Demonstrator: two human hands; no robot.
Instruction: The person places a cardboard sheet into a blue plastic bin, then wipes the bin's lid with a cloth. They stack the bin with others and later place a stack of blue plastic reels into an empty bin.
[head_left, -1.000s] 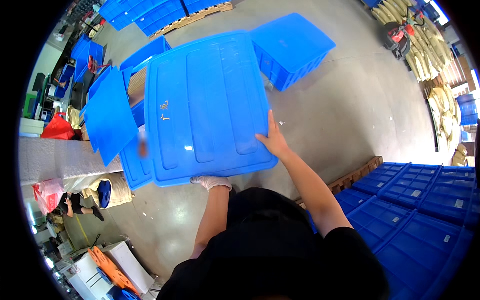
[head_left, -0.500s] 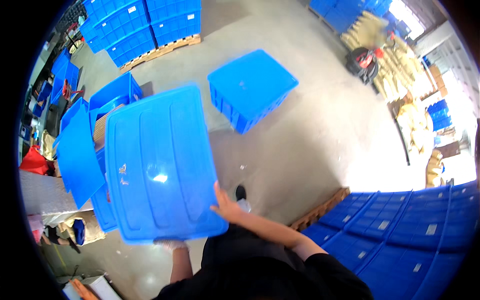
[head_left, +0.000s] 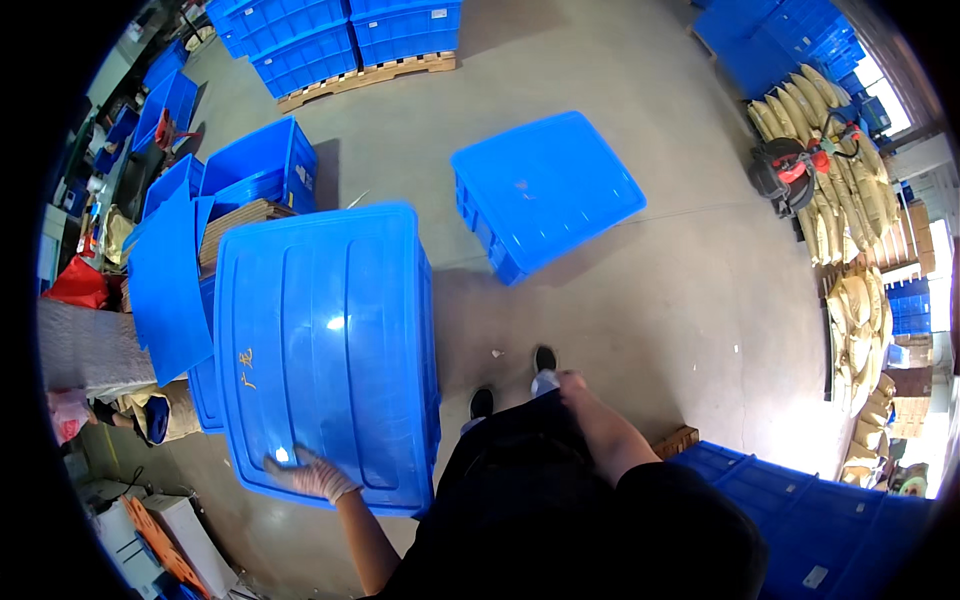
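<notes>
A large blue lid [head_left: 310, 340] with raised ribs covers a blue plastic bin, whose side wall [head_left: 428, 340] shows along the lid's right edge. My left hand [head_left: 320, 478], in a pale glove, rests on the near part of the lid with its fingers spread. Off to the right, away from the bin, my right hand [head_left: 573, 385] hangs in front of my body and touches no bin. Its fingers are turned away, so their pose is hidden. Farther ahead on the floor stands another blue bin with its lid [head_left: 550, 190] on.
Left of the lidded bin are blue sheets [head_left: 168, 290], brown cardboard [head_left: 235, 228] and an open blue bin [head_left: 255, 165]. Stacked blue bins on a wooden pallet [head_left: 370, 80] stand ahead. More blue bins [head_left: 790, 510] lie at the lower right, and yellowish sacks [head_left: 835, 190] are piled at the far right.
The lid has come down from a tilted hold to lie over the bin. My left hand has moved from its near edge onto its top; my right hand has let go and swung right.
</notes>
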